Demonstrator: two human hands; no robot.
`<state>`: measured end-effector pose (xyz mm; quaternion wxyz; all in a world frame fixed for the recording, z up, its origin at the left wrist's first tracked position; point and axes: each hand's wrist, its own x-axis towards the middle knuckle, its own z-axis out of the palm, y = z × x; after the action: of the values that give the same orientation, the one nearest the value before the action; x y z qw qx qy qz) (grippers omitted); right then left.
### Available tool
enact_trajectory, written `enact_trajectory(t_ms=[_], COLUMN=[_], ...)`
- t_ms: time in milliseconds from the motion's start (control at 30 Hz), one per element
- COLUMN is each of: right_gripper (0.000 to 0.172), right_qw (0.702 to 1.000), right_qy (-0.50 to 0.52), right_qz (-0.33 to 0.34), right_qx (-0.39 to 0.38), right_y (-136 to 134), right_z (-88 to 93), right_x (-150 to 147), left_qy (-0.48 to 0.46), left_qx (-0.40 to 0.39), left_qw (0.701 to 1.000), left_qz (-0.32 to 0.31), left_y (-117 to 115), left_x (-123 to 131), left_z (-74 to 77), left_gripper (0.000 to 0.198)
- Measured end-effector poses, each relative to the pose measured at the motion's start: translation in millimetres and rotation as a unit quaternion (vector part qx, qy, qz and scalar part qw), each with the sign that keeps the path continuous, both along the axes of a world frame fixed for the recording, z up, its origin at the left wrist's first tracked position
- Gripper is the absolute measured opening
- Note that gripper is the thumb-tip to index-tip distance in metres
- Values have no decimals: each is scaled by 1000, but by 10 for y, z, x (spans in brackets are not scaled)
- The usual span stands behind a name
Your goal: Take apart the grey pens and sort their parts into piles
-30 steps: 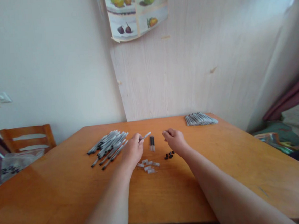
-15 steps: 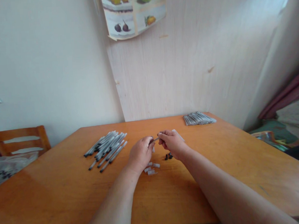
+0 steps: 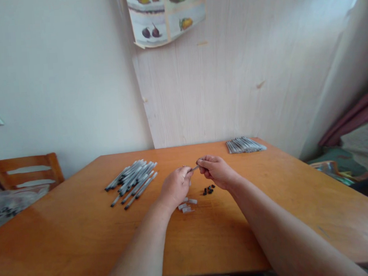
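A thin pen (image 3: 195, 168) spans the gap between my two hands above the middle of the table. My left hand (image 3: 176, 184) is closed on its near-left end, fingers mostly hidden behind the back of the hand. At the other end, my right hand (image 3: 217, 171) pinches the tip between thumb and fingers; any small part there is too small to make out. Several clear pen caps (image 3: 187, 206) lie just below my left hand. Several small black plugs (image 3: 209, 189) sit on the wood under my right hand.
A loose pile of clear pens with black ends (image 3: 133, 182) lies left on the wooden table (image 3: 204, 246). A flat bundle of pens (image 3: 245, 145) rests at the back right. A plastic bag with black pieces (image 3: 15, 204) is by the chair (image 3: 55, 167) at left.
My right hand has shifted slightly right and up, uncovering more of the black plugs. My left hand keeps its hold on the pen. The view has tilted slightly.
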<state>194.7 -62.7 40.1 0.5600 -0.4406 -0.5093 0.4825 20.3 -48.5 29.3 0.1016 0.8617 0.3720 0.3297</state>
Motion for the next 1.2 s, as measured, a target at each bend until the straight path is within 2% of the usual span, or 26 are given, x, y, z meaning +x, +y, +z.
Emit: enact_trajectory(t_ms=[200, 533, 600, 667, 767, 867, 1033, 1100, 1200], right_gripper=[23, 25, 25, 25, 26, 25, 16, 13, 11], right_qw=[999, 998, 999, 994, 989, 995, 995, 983, 944], right_qy=[1, -15, 26, 87, 99, 41, -99, -179, -312], right_qz=[40, 53, 27, -32, -84, -51, -1, -3, -21], right_qx=[10, 9, 30, 61, 69, 70, 29, 40, 104], right_y=[14, -1, 26, 54, 77, 66, -7, -39, -67], right_z=[-10, 11, 31, 56, 75, 51, -9, -31, -85], right_x=[52, 72, 198, 351, 465, 354, 41, -48, -166], left_qy=[-57, -140, -163, -204, -298, -366, -421, -437, -450], left_qx=[-71, -206, -224, -251, -306, -327, -311, -311, -312], left_qw=[995, 966, 959, 946, 904, 871, 851, 843, 834], left_qz=[-42, -71, -59, -32, 3, 13, 46, 53, 63], left_y=[13, -13, -14, 9, 82, 164, 244, 262, 278], left_x=[-27, -70, -128, -192, -248, -255, -292, -311, -315], left_z=[5, 48, 62, 60, 25, -15, -38, -44, -56], left_gripper=[27, 28, 30, 29, 33, 36, 35, 34, 30])
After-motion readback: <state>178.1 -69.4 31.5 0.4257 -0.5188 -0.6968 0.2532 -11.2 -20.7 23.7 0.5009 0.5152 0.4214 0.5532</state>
